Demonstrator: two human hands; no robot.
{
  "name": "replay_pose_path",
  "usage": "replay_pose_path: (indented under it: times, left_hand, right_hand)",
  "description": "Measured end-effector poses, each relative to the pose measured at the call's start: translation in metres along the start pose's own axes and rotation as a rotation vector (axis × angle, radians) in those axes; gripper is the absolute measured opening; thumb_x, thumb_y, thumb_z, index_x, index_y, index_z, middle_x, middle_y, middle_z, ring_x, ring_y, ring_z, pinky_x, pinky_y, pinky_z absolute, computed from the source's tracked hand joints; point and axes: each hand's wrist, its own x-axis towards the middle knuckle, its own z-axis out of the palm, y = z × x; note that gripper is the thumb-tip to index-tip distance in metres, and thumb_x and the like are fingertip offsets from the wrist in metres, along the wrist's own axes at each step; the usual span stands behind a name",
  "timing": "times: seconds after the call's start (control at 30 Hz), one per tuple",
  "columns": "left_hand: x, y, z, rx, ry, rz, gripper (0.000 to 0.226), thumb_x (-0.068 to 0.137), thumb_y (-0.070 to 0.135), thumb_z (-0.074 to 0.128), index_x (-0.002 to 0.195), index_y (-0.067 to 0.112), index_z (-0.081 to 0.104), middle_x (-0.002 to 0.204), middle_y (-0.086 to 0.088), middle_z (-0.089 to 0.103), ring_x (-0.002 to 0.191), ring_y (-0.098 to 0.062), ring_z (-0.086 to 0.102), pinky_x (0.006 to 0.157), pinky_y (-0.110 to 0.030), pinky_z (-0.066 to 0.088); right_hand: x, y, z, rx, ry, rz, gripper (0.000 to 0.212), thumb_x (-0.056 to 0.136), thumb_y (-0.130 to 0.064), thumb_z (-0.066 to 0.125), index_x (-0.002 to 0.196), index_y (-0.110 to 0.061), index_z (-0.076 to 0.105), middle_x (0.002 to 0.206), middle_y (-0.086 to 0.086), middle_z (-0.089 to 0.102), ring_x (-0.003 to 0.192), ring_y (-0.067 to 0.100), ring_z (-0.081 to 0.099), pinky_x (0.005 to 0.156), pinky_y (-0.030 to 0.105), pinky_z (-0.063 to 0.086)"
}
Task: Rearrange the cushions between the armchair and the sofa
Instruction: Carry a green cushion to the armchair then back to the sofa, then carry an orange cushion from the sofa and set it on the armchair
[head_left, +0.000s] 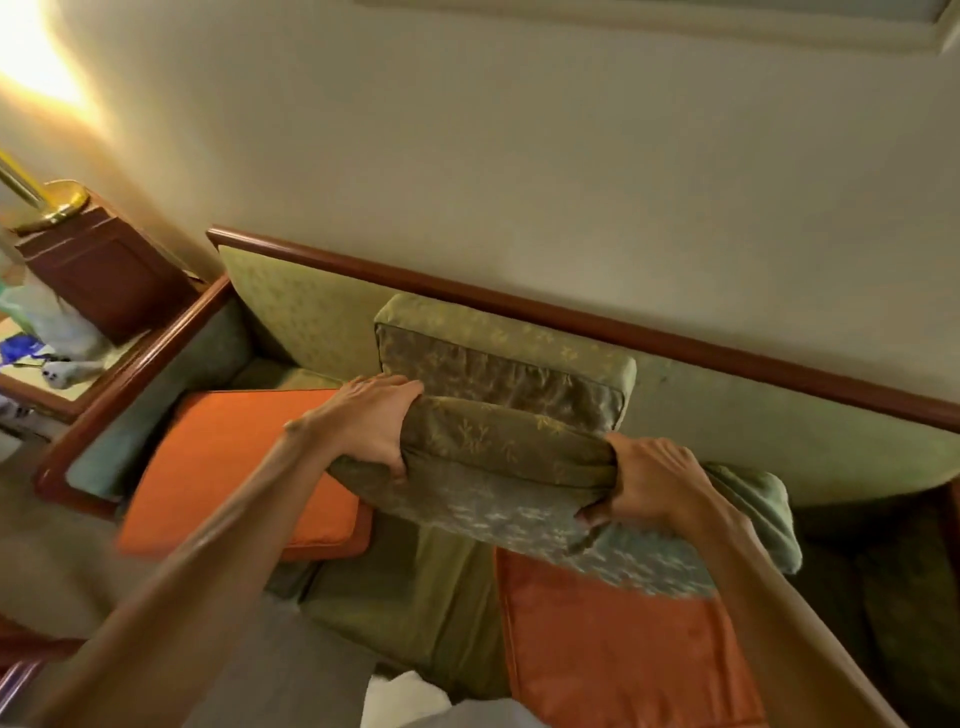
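Note:
A green patterned cushion (498, 457) is held above the sofa seat, gripped at both ends. My left hand (371, 421) clasps its left edge and my right hand (652, 480) squeezes its right end. Behind it a second green patterned cushion (504, 358) leans upright against the sofa's backrest (301, 312). An orange seat cushion (234, 467) lies at the sofa's left end. Another orange cushion (618, 654) lies at the lower right, partly under the held cushion.
The sofa has a dark wooden frame rail (571, 312) along the wall and a wooden armrest (130, 374) at left. Beyond the armrest stands a brown side cabinet (104, 275) with a brass lamp base (57, 205). Plastic bags (47, 322) lie by the cabinet.

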Motion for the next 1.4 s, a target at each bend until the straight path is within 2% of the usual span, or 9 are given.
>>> replay_pose_path:
  times: [0.13,0.23,0.37,0.7,0.97,1.13,1.27,1.33,1.4]
  left_hand:
    - [0.093,-0.03,0.018,0.058,-0.059,-0.038,0.125,0.05,0.054,0.091,0.15,0.014,0.027,0.146,-0.008,0.035,0.138,-0.031,0.029,0.113,-0.043,0.029]
    - [0.148,-0.042,0.066,0.032,-0.133,-0.063,0.122,0.066,0.044,0.087,0.156,0.009,0.012,0.158,-0.015,0.017,0.148,-0.037,0.014,0.122,-0.047,0.013]
    - [0.222,-0.067,0.102,0.047,-0.163,-0.11,0.139,0.068,0.062,0.079,0.156,0.002,-0.009,0.164,-0.019,0.0,0.152,-0.039,-0.002,0.121,-0.05,-0.01]
    - [0.284,-0.092,0.112,-0.089,-0.146,-0.091,0.15,0.039,0.066,0.09,0.15,0.005,0.009,0.153,-0.016,0.018,0.145,-0.039,0.014,0.123,-0.05,0.006]
    - [0.279,-0.092,0.11,-0.114,-0.145,-0.112,0.151,0.042,0.062,0.091,0.152,0.007,0.006,0.157,-0.016,0.016,0.147,-0.037,0.011,0.124,-0.049,0.003]
    - [0.242,-0.083,0.112,-0.228,0.037,-0.171,0.136,0.047,0.056,0.092,0.153,0.014,0.017,0.156,-0.015,0.02,0.147,-0.037,0.012,0.124,-0.049,0.006]
    - [0.168,-0.04,0.14,-0.468,0.429,-0.329,0.101,0.073,0.04,0.083,0.152,0.012,0.028,0.157,-0.022,0.027,0.146,-0.039,0.02,0.119,-0.054,0.021]
    - [0.127,0.005,0.16,-0.542,0.422,-0.354,0.098,0.074,0.044,0.081,0.151,0.012,0.029,0.155,-0.018,0.031,0.144,-0.036,0.025,0.117,-0.052,0.026]
    - [0.1,0.047,0.179,-0.65,0.254,-0.403,0.101,0.072,0.053,0.078,0.151,0.016,0.027,0.154,-0.011,0.031,0.143,-0.032,0.027,0.117,-0.047,0.027]
  right_hand:
    - [0.073,0.004,0.01,-0.001,-0.1,0.126,0.095,0.048,-0.086,0.07,0.117,-0.027,0.046,0.113,-0.001,0.066,0.106,0.025,0.061,0.084,0.038,0.041]
    - [0.12,0.005,0.037,0.004,-0.113,0.282,0.117,0.05,-0.088,0.065,0.142,-0.022,0.034,0.14,0.005,0.053,0.13,0.028,0.047,0.108,0.046,0.033]
    - [0.189,0.006,0.043,0.041,-0.034,0.4,0.123,0.055,-0.084,0.067,0.151,-0.021,0.024,0.153,0.008,0.027,0.144,0.031,0.02,0.118,0.051,0.011]
    - [0.268,0.042,0.028,0.102,-0.33,0.447,0.15,0.042,-0.084,0.077,0.157,-0.019,0.006,0.163,0.011,0.012,0.151,0.032,0.003,0.12,0.054,0.005]
    - [0.256,0.022,0.039,-0.021,-0.175,0.484,0.137,0.05,-0.082,0.075,0.155,-0.02,0.013,0.159,0.009,0.022,0.15,0.029,0.01,0.12,0.053,0.004]
    - [0.2,-0.017,0.048,-0.13,0.163,0.403,0.102,0.076,-0.061,0.073,0.151,-0.012,0.025,0.155,0.014,0.032,0.144,0.033,0.025,0.12,0.053,0.017]
    - [0.122,-0.033,0.085,0.188,0.412,0.306,0.077,0.082,-0.049,0.069,0.143,-0.014,0.038,0.144,0.006,0.043,0.134,0.027,0.038,0.108,0.045,0.039]
    - [0.083,-0.026,0.101,0.356,0.384,0.334,0.075,0.081,-0.054,0.068,0.14,-0.018,0.04,0.137,-0.002,0.044,0.128,0.019,0.04,0.104,0.041,0.041]
    - [0.056,-0.014,0.114,0.526,0.311,0.448,0.081,0.078,-0.058,0.072,0.141,-0.02,0.039,0.135,-0.009,0.043,0.127,0.015,0.04,0.104,0.04,0.04]
